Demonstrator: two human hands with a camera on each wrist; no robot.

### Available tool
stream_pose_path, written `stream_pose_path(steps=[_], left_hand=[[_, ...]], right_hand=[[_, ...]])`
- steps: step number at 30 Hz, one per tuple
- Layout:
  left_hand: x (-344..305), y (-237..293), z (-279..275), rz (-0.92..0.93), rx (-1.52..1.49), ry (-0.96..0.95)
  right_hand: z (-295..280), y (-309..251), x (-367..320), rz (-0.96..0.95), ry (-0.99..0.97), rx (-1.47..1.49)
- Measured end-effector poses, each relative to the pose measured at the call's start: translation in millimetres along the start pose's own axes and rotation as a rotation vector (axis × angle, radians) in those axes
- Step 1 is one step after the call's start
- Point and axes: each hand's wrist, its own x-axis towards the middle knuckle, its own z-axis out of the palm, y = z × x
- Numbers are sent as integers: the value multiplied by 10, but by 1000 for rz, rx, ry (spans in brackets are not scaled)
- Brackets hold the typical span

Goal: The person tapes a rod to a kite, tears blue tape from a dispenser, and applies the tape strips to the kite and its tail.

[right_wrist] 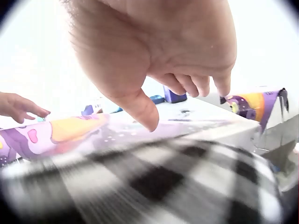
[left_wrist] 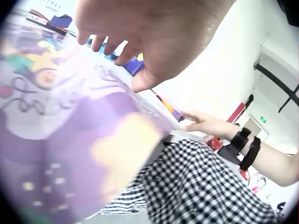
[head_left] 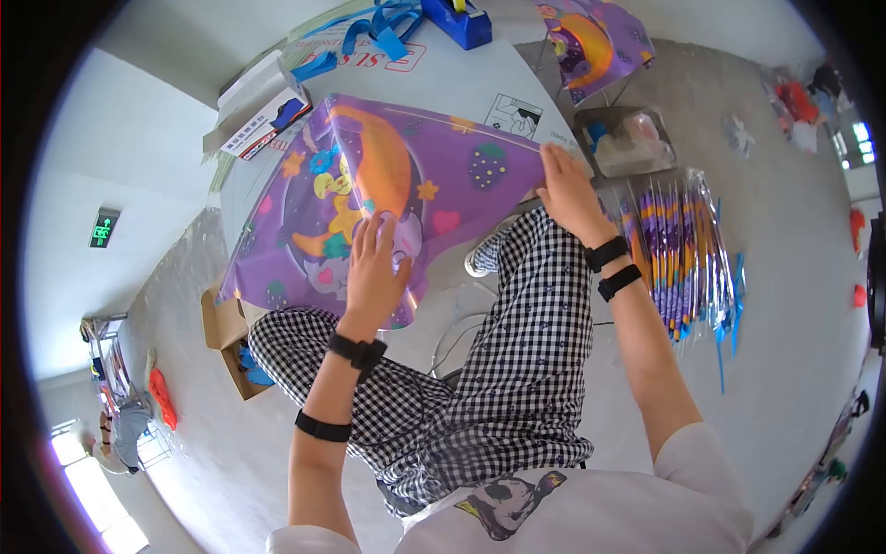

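A purple kite (head_left: 475, 175) printed with an orange moon, stars and hearts lies across the board, its lower edge hanging toward the knees. In the head view my left hand (head_left: 374, 277) is over the kite's middle, fingers spread near the printed moon. The left wrist view shows that hand's fingers (left_wrist: 112, 46) extended above the sheet, thumb apart. My right hand (head_left: 572, 194) is at the kite's right corner, by the end of a thin rod (head_left: 489, 134). From the right wrist, its fingers (right_wrist: 189, 86) look loosely bent over the board's edge, with the thumb apart from them.
Rolled kites in clear sleeves (head_left: 678, 249) lie at right, below a clear plastic tub (head_left: 628, 138). Another kite (head_left: 600, 46) stands behind. A blue tape dispenser (head_left: 461, 23), blue ribbons (head_left: 378, 32) and a white box (head_left: 263, 111) sit on the board. A cardboard box (head_left: 221, 323) is lower left.
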Motion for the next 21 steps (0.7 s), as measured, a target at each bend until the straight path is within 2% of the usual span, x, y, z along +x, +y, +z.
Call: stream_pose_path(steps=[3, 6, 9, 11, 12, 16, 17, 20, 21], left_hand=[[-298, -365, 100, -58, 82, -87], [-338, -331, 114, -80, -64, -115], [-283, -237, 90, -107, -395, 47], [-272, -355, 56, -116, -373, 91], [-285, -440, 31, -128, -359, 116], [-396, -1120, 88, -238, 111, 61], [-444, -1254, 48, -296, 153, -24], [-584, -1526, -13, -296, 238, -65], [-623, -1556, -40, -301, 262, -84]], right_hand=[[37, -361, 243, -139, -80, 73], [119, -609, 478, -196, -208, 38], [278, -604, 614, -151, -320, -24], [284, -462, 637, -112, -413, -82], [226, -412, 634, -107, -407, -116], [213, -92, 762, 9, -495, -219], [208, -46, 780, 46, -500, -242], [215, -102, 753, 31, -435, -273], [191, -244, 749, 6, -438, -198]])
